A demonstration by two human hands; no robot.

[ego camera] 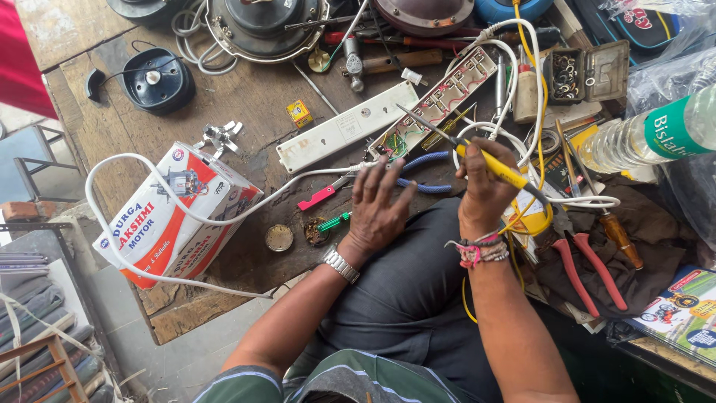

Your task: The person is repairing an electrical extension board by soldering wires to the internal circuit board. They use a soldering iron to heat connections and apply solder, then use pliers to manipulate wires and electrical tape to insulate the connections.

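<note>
Two halves of the power strip lie apart on the workbench (224,104): white cover (347,127) off, open base (440,101) exposed. Your right hand (485,183) grips a yellow-handled soldering iron (466,149), tip at the base's near end; your left hand (377,205) rests spread beside the blue-handled pliers (418,172). Wiring looks unfinished, closing remains.

wooden bench (246,104) | cardboard box (179,213); white power strip (347,127); hammer (388,61); red-handled pliers (585,272)

two hands (377,213), one soldering iron (488,160), two power strips (347,127)
</note>
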